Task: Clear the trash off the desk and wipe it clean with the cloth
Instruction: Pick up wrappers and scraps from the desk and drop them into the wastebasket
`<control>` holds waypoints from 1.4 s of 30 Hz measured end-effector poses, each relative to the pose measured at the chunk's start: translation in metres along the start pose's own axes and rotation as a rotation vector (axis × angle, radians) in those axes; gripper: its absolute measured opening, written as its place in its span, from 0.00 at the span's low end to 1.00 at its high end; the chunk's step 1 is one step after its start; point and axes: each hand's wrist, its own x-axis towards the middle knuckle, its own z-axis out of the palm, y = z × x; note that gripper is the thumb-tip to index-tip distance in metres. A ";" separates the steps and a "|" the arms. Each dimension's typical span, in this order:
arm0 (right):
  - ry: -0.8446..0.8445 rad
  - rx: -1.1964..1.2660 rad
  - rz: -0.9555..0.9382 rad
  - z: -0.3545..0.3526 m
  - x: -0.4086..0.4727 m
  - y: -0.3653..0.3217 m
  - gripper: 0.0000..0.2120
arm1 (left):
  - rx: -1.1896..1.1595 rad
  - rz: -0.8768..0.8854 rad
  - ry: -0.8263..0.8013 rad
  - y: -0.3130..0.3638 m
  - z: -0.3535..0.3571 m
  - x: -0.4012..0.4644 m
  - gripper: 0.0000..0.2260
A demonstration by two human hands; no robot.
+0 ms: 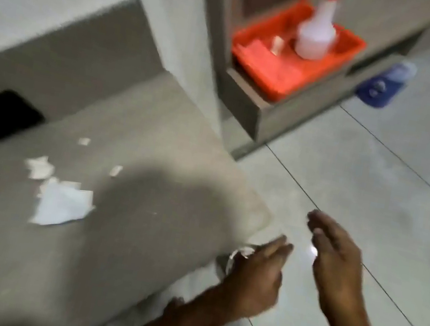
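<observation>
Torn white paper scraps (63, 202) scattered on a grey tabletop (137, 235), well left of two bare hands, left (253, 279) and right (336, 267), both spread open and empty beyond the tabletop's right edge; likely light, limp, easiest gathered by pinching the largest crumpled piece.

desk: grey matte stone-look desk top (110, 259), rounded corner just left of my fingers | trash: crumpled white paper sheet (62, 205) lying flat, well left of my fingers | scraps: small torn white paper bits (39, 166) beyond it, scattered apart
</observation>
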 end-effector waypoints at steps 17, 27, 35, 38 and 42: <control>-0.811 -1.206 -0.839 0.411 -0.149 -0.122 0.16 | 0.583 -0.359 0.219 -0.325 -0.325 -0.195 0.34; -0.467 -0.546 -0.537 0.257 -0.128 -0.117 0.13 | 0.286 -0.092 0.637 -0.194 -0.268 -0.176 0.10; 0.448 -0.174 -0.005 0.051 -0.084 0.032 0.17 | -0.171 0.103 0.437 -0.016 -0.048 -0.103 0.10; 0.463 -0.047 0.193 0.030 -0.048 0.139 0.10 | -0.031 -0.036 0.277 -0.042 0.045 -0.057 0.10; 0.256 -0.229 0.269 0.043 -0.004 0.251 0.06 | 0.044 -0.417 0.029 -0.130 0.146 0.011 0.10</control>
